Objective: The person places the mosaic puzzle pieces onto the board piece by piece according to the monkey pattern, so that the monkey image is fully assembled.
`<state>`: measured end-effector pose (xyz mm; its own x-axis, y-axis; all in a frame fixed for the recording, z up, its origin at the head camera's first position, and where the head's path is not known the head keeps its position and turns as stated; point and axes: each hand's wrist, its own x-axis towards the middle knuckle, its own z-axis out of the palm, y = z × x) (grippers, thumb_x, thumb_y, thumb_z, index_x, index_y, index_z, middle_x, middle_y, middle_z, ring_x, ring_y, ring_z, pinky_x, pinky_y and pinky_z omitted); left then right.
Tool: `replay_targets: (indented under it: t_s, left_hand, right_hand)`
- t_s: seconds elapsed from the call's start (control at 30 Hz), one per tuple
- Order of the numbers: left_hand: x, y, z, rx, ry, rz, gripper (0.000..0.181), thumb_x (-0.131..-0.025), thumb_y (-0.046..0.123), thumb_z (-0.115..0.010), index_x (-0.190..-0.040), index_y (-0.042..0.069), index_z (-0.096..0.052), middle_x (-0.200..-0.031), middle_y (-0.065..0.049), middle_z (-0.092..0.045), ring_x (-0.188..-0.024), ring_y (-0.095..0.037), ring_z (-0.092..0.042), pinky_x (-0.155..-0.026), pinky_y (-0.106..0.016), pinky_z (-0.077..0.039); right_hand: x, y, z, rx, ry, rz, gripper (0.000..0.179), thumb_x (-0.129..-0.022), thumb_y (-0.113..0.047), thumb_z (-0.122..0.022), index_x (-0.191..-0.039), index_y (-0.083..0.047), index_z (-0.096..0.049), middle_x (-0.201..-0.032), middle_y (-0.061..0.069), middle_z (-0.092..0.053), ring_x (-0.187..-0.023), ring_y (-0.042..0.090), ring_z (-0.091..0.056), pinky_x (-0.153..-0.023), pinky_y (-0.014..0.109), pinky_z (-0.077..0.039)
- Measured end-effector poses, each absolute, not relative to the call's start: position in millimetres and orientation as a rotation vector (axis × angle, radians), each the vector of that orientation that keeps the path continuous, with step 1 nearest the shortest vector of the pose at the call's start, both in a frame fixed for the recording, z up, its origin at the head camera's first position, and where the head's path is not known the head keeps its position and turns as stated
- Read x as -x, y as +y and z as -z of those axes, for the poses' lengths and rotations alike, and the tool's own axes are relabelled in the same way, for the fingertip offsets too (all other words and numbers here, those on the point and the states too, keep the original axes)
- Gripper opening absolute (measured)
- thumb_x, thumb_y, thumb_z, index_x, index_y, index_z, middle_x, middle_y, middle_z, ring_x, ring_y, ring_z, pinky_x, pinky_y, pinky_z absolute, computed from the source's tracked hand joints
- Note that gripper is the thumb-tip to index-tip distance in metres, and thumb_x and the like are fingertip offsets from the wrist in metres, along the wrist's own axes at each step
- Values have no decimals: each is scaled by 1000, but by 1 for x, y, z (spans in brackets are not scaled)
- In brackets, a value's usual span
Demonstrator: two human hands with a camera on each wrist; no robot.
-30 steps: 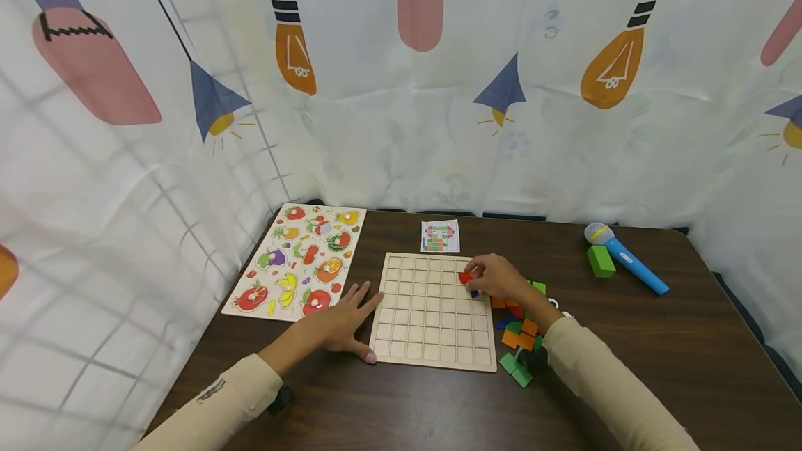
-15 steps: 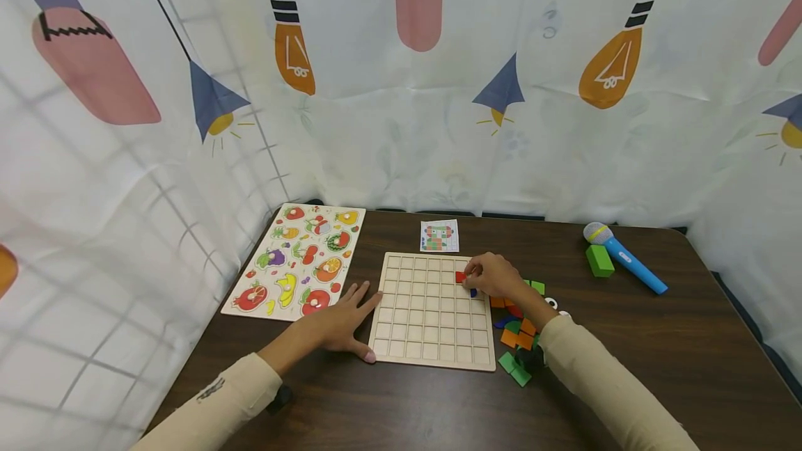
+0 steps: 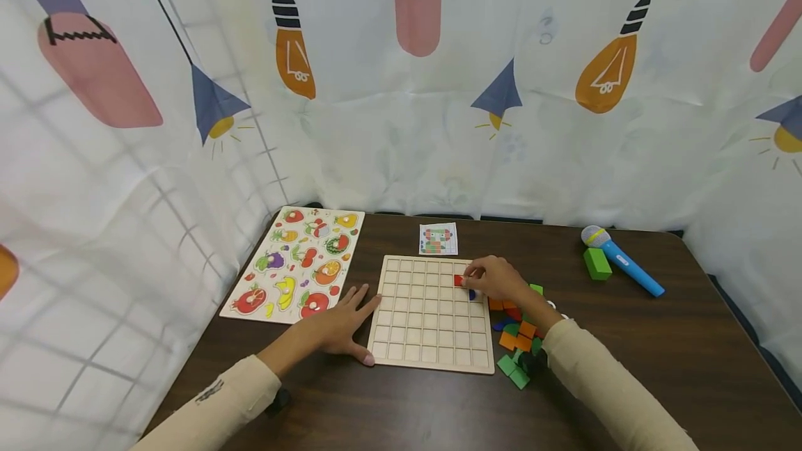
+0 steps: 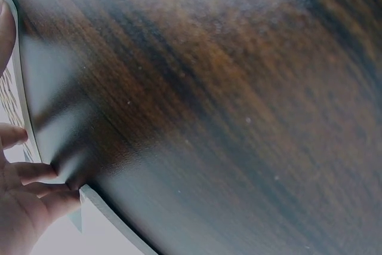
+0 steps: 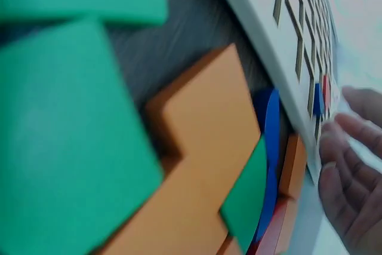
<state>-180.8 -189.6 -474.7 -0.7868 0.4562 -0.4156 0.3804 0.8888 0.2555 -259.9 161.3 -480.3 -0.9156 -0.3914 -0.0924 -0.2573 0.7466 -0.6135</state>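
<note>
A square-grid wooden board lies mid-table. My left hand rests flat with spread fingers at its left edge, the thumb by the lower-left corner. Over the board's upper right, my right hand pinches a small red block at a grid square, its fingertips partly covering it. Just below and to the right sits a dark blue piece, partly hidden by that hand. In the right wrist view the red block and the blue piece appear side by side on the grid, close to the curled fingers.
Loose orange, green and blue pieces lie right of the board under the right forearm. Behind it is a small pattern card. A fruit-picture board lies left. A blue microphone leans on a green block.
The red block has turned from askew to squared up with the grid and shifted slightly left. The left hand stays put; the right hand has barely moved.
</note>
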Motion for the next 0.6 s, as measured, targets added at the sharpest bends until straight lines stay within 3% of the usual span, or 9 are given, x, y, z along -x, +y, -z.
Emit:
replay_targets:
  t_s: [0.4, 0.6]
  left_hand:
    - [180, -191, 476, -594, 2592, -232, 120, -70, 73, -74, -162, 21, -17, -168, -19, -9, -155, -43, -7, -114, -57, -36]
    - [181, -189, 474, -604, 2589, -233, 120, -70, 73, -75, -162, 21, -18, -168, -20, -10, -155, -43, -8, -113, -58, -37]
  right_hand:
    - [256, 205, 483, 636, 2725, 946, 22, -94, -28, -72, -109, -13, -75, -93, -3, -69, -79, 14, -55, -70, 30, -48]
    - [246, 223, 487, 660, 2738, 882, 27, -90, -34, -77, -109, -15, -76, -94, -4, -68, -75, 11, -52, -65, 25, -46]
